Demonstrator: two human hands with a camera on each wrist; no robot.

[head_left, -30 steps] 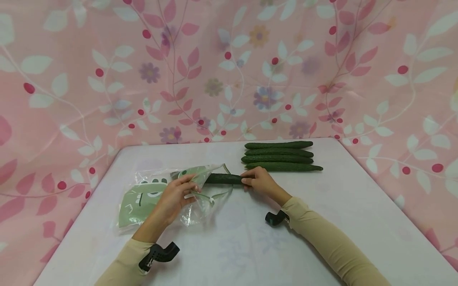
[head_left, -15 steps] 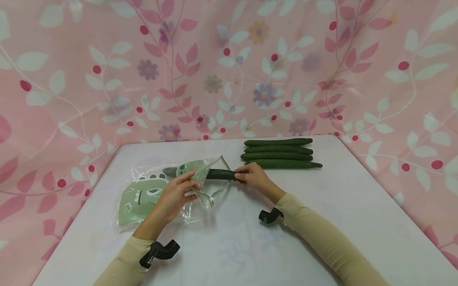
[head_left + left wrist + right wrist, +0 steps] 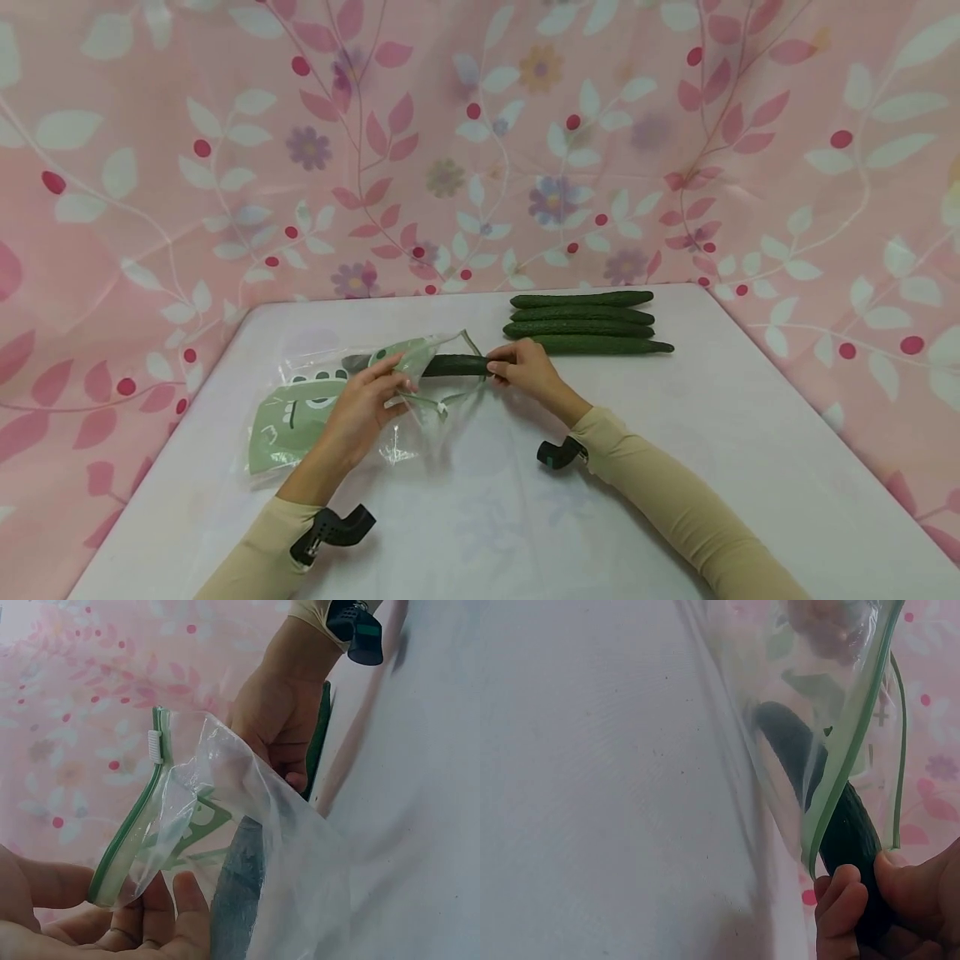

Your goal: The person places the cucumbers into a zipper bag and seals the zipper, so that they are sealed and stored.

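Observation:
My left hand pinches the edge of a clear zip bag, near its green zip strip with a white slider. The bag's mouth gapes to the right. A dark green cucumber lies partly inside, its tip showing greyish through the plastic in the head view. My right hand grips the cucumber's outer end between thumb and fingers, just outside the mouth, as the right wrist view shows. To the left, a green monster-face print shows under clear plastic; I cannot tell whether it belongs to a second bag.
Several cucumbers lie side by side at the back right, just beyond my right hand. A white cloth covers the table. Behind it hangs a pink floral curtain. Each wrist carries a small black camera.
My right hand has moved slightly left with the cucumber, which sits deeper in the bag than a second ago. My left hand still holds the bag's edge in nearly the same place.

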